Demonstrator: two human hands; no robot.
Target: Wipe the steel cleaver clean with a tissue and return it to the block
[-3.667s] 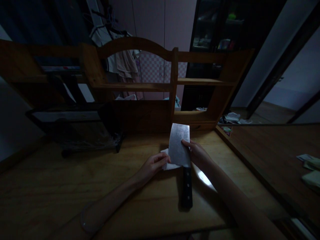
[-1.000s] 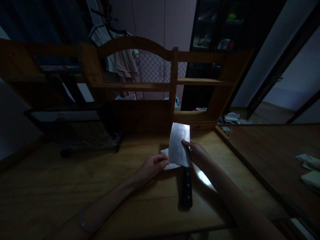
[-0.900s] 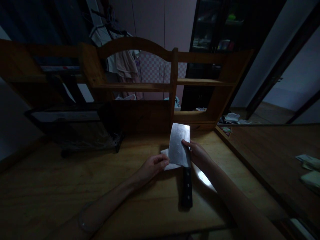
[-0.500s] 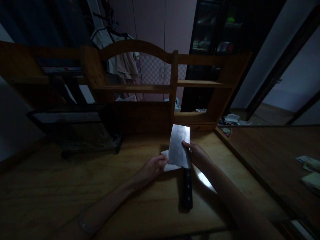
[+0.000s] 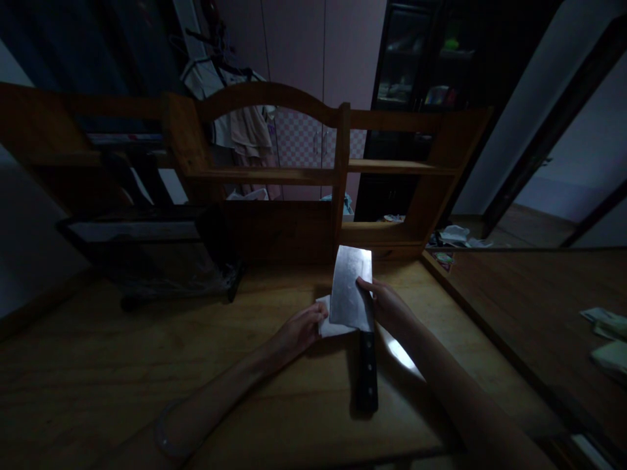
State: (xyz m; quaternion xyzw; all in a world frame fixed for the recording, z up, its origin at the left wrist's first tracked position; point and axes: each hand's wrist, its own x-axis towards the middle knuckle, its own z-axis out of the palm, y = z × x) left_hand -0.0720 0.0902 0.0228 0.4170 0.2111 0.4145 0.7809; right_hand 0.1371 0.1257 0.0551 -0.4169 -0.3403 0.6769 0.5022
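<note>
A cleaver point(image 5: 351, 287) with a broad shiny blade and a black riveted handle point(image 5: 367, 369) lies on the wooden desk point(image 5: 147, 365), handle toward me. My right hand point(image 5: 386, 304) presses its fingers on the blade's right edge and holds it tilted up. A white paper tissue point(image 5: 327, 322) lies under the blade's left side. My left hand point(image 5: 298, 330) is closed in a pinch on that tissue at the blade's left edge.
A wooden shelf unit point(image 5: 343, 171) rises along the back of the desk. A dark wire rack point(image 5: 147, 261) stands at the back left. Papers lie on the dark surface at the right point(image 5: 607, 339). Clothes hang behind the shelf point(image 5: 240, 124).
The hands and cleaver have barely shifted; my left hand has closed in slightly on the tissue at the blade's edge. The camera has tipped a little.
</note>
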